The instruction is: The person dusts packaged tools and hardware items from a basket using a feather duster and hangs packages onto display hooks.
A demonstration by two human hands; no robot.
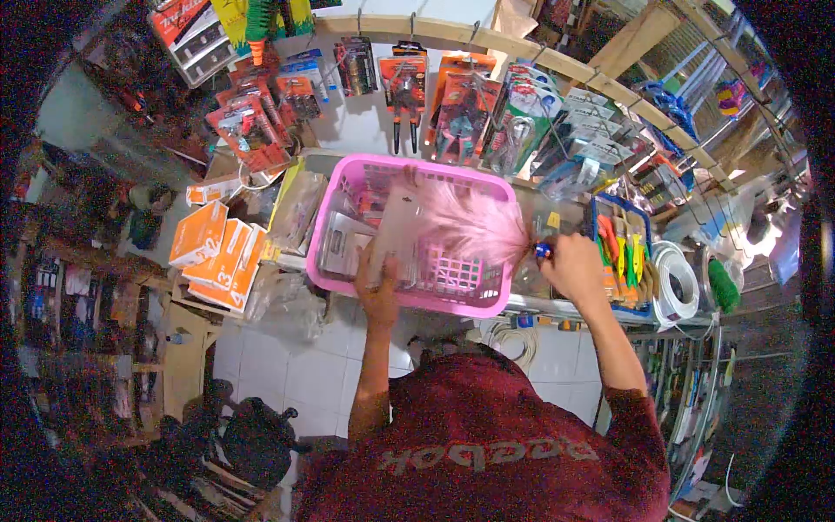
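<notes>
A pink plastic basket (pixel 323 252) with lattice walls sits on the counter in front of me. My right hand (pixel 572 265) is closed around the blue handle of a feather duster (pixel 474 222). Its pale pink feathers spread over the right half of the basket, somewhat blurred. My left hand (pixel 378 287), at the basket's near rim, grips a flat, pale blister pack (pixel 396 226) with a hang hole at its top. The pack stands tilted within the basket, close to the feathers; what it contains is not clear. Other packaged goods (pixel 348 239) lie in the basket's left part.
Orange and white boxes (pixel 217 252) are stacked on the left. A blue basket (pixel 645 309) of colourful-handled tools and a roll of white cable (pixel 674 283) stand on the right. Carded tools, including pliers (pixel 405 96), hang from a wooden rail (pixel 557 61) beyond the counter.
</notes>
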